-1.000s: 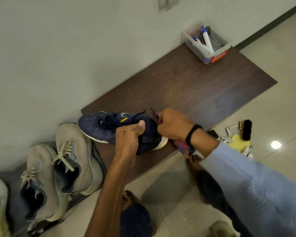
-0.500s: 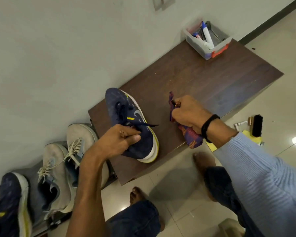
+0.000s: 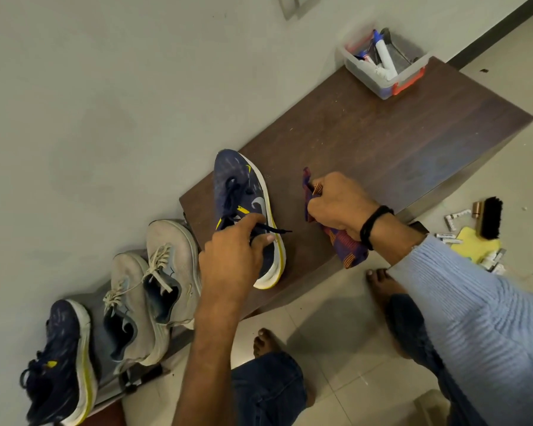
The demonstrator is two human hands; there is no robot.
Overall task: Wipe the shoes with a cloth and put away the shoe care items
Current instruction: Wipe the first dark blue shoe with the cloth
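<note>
Head view: we see the navy shoe [image 3: 242,182] on the near-left end of the dark worktop [image 3: 382,142], toe pointing far. Left hand [image 3: 231,256] grip is clamped on its collar by the laces. Right hand [image 3: 339,204] is just right of the shoe, grip clamped on the patterned cloth [image 3: 350,249], apart from the shoe. Grey shoes [image 3: 163,272] sit further left. Plastic box [image 3: 385,72] is at the worktop's far end, brush [image 3: 491,216] on the floor [image 3: 336,348] to the right.

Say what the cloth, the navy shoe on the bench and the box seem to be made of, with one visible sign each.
Cloth: woven fabric, perhaps cotton; it hangs crumpled from the right hand.
Navy shoe: matt textile upper, likely mesh; smooth, foam-like white sole.
Box: translucent plastic, glossy; its contents show through the wall.
</note>
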